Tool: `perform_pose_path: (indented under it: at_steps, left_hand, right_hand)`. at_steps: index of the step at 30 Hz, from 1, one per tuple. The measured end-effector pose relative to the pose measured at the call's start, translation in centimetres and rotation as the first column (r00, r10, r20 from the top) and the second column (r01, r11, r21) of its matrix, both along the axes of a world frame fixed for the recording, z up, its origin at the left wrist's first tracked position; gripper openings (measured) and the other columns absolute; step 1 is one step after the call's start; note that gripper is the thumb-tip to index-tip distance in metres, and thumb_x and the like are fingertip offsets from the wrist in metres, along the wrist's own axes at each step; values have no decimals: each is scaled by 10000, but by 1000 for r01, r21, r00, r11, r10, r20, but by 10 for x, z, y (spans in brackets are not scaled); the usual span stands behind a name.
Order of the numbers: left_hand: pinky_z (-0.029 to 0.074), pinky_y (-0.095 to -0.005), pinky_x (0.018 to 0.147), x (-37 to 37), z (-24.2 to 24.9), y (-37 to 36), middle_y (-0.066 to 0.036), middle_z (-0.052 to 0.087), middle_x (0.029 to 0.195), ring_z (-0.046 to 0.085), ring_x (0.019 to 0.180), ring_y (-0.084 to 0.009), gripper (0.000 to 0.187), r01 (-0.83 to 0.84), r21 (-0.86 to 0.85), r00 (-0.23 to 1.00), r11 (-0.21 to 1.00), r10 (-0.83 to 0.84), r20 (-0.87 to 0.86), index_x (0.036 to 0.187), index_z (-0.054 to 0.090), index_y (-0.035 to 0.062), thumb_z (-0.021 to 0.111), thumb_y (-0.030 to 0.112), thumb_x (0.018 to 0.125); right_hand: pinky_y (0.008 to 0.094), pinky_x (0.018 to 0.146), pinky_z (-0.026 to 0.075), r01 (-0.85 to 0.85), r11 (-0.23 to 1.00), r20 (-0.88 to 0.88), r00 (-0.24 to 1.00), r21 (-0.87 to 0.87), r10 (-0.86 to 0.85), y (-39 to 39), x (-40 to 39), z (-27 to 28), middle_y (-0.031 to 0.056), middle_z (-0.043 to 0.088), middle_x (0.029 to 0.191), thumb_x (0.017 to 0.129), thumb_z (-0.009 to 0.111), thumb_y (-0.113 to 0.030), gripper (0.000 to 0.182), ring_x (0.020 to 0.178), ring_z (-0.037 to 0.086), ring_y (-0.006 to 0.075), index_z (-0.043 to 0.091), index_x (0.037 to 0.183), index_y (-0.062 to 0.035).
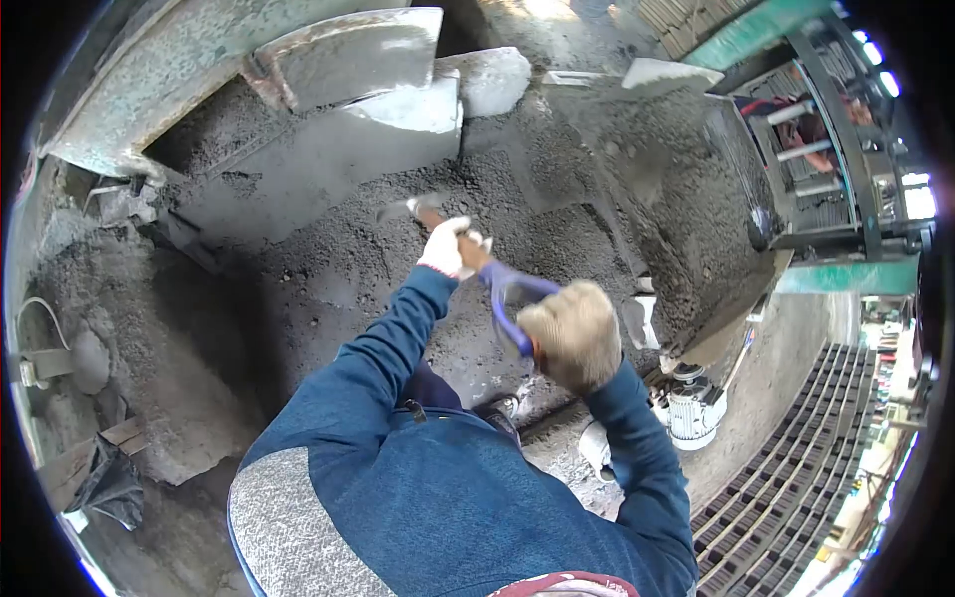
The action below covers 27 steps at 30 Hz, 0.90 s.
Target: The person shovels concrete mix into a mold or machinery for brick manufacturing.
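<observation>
The shovel (473, 256) is held in both gloved hands; the left hand (448, 248) is closed round the lower shaft, while the right hand (572, 335) is clenched on the purple grip at the upper end. Its long axis runs slantwise — from the grip, ahead of the body and to the right, out past the left hand to the blade (398, 211), forward and to the left; the left hand is therefore much the nearer to the blade, the right the farther.

The blade is at the surface of the dark, crumbly material (497, 194); how deep it sits, and whether it carries a load, I cannot tell. Beyond it, pale flat plates (406, 124) stand along the material's far edge; to the right, the material rises in a heap beside the green metal frame (846, 277). A motor (693, 416) sits right of the right forearm, near the heap's near edge; a black plastic bag (107, 485) lies well apart, at the far left.
</observation>
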State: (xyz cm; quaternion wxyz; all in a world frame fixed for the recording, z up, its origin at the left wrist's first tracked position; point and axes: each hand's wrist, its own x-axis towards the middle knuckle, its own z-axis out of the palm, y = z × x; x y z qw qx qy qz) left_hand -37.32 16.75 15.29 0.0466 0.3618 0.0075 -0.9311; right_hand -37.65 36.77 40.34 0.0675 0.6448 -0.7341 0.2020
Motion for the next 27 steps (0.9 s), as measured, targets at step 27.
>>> perform_pose_path:
  at_steps: [27]
  left_hand:
    - [591,-499,731,-11,-124,73,-137,574,713,603,598,-287,222,393,-93,904,915,-366,219,835,516,18,603,214,891]
  right_hand:
    - [288,629,492,911,303,936,-188,279,-298,126,147,-200,35,640,856,758,771,-11,338,716,606,144,658,1074,-46]
